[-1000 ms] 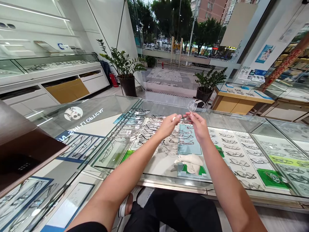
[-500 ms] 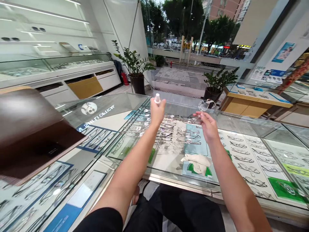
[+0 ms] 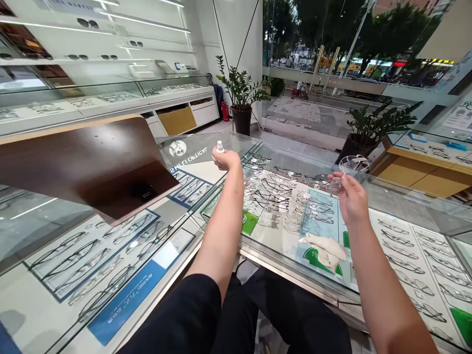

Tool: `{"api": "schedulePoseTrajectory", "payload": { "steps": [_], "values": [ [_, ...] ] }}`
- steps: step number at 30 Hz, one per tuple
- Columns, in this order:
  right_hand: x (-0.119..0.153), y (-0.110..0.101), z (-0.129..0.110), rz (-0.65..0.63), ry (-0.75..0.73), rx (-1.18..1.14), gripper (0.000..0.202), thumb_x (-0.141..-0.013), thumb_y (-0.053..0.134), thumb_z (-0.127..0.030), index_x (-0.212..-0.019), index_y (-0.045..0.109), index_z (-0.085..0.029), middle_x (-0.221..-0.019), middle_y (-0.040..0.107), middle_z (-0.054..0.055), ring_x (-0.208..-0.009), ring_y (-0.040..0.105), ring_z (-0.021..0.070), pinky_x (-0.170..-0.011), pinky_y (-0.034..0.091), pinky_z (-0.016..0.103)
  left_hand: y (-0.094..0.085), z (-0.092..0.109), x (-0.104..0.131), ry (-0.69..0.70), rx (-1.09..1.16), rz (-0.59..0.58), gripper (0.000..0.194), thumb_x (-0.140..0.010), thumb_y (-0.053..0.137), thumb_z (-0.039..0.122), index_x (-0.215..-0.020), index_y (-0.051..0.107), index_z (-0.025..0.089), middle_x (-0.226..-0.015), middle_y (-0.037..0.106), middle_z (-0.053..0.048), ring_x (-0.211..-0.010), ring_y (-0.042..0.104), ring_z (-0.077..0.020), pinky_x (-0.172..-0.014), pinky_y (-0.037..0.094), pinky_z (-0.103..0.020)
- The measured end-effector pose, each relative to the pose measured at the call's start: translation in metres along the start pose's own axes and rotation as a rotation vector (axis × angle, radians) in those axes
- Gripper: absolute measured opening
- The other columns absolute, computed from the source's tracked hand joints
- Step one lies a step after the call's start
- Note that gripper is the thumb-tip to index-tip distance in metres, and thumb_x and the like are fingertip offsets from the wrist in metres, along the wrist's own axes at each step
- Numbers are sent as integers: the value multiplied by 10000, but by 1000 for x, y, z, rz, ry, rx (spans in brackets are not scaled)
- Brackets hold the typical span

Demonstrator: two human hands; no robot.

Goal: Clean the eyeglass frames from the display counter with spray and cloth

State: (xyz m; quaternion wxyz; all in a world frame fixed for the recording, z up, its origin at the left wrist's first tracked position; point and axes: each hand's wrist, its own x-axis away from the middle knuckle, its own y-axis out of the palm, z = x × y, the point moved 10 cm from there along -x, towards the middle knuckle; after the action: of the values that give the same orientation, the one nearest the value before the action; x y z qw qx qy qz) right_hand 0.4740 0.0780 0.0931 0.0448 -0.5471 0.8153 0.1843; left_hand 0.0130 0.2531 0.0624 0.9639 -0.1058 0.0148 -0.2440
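A small bottle with a white cap (image 3: pixel 220 146) stands up out of my left hand (image 3: pixel 225 160), whose fingers are wrapped round it above the glass counter. To the right, my right hand (image 3: pixel 350 189) pinches a pair of clear, thin-framed glasses (image 3: pixel 354 163), with a round lens raised above the fingers. Below and left of that hand, a crumpled cream cloth (image 3: pixel 324 248) lies on the counter's glass top, over a green and pale-blue card. Rows of glasses (image 3: pixel 273 194) show under the glass between my forearms.
A dark brown board (image 3: pixel 88 162) juts over the counter at the left. More framed glasses (image 3: pixel 401 241) lie in the case at the right. Potted plants (image 3: pixel 241 93) stand beyond the counter, near the glass front.
The view has swung left. My left hand has moved left with the bottle and its wrist has turned. My right hand still holds the glasses up.
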Motion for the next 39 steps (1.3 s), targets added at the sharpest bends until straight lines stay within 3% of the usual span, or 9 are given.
{"api": "schedulePoseTrajectory", "payload": {
  "steps": [14,19,23,26,28,30,34,36,39],
  "values": [
    [-4,-4,1,5,16,-2,284,-855,808,-492,-1007,806,-251,-1069,804,72,-926,694,202,-723,503,332,1,-23,-11,-134,26,2,412,-882,539,78,-1250,655,221,-1452,596,-175,-1363,605,-358,-1179,396,-564],
    [-3,-3,-2,7,17,-14,283,-843,824,-491,-996,809,-253,-1071,807,65,-909,681,192,-739,502,332,0,-15,-8,-113,15,-2,530,-917,564,99,-1433,530,213,-1627,437,-193,-1472,518,-341,-1260,335,-552],
    [-4,-4,-3,-3,18,-19,279,-851,824,-491,-1000,812,-255,-1064,812,58,-897,672,183,-752,498,329,-19,17,5,36,43,78,788,-886,692,137,-1584,327,160,-1746,223,-234,-1632,278,-339,-1332,217,-512],
    [-8,-11,-4,23,-7,-12,300,-845,822,-505,-1003,808,-251,-1058,814,62,-916,683,194,-749,502,332,-43,75,58,457,164,107,707,-914,623,116,-1565,352,166,-1733,269,-197,-1655,220,-277,-1336,212,-459],
    [-12,-18,-5,50,-24,-2,328,-841,815,-530,-1017,805,-254,-1069,815,63,-934,693,201,-747,508,331,-42,107,118,719,264,-117,503,-943,576,135,-1439,500,175,-1606,469,-165,-1575,380,-279,-1292,293,-461],
    [-16,-27,-5,79,-31,5,359,-832,813,-553,-1029,801,-254,-1081,816,64,-946,702,205,-743,515,329,-30,126,198,962,329,-563,235,-987,542,199,-1199,640,176,-1312,678,-134,-1333,610,-279,-1174,420,-437],
    [-22,-44,-3,148,-36,-20,410,-785,839,-583,-1008,790,-242,-1049,823,64,-937,717,207,-748,523,324,-30,79,372,1342,123,-1662,236,-1051,487,296,-1060,710,217,-960,772,-57,-904,721,-220,-849,493,-338],
    [-24,-50,-2,171,-35,-22,435,-766,843,-601,-1004,782,-242,-1028,824,63,-934,720,211,-756,523,328,-42,40,412,1505,-95,-1890,239,-1034,555,401,-1024,725,233,-958,782,-59,-872,720,-237,-765,455,-335],
    [-26,-55,0,187,-20,-8,449,-758,834,-607,-1011,779,-239,-1038,825,68,-933,715,214,-756,519,329,-50,-2,433,1682,-334,-2002,358,-864,782,539,-1050,720,239,-1009,780,-72,-911,725,-285,-706,424,-337]
  ]
}}
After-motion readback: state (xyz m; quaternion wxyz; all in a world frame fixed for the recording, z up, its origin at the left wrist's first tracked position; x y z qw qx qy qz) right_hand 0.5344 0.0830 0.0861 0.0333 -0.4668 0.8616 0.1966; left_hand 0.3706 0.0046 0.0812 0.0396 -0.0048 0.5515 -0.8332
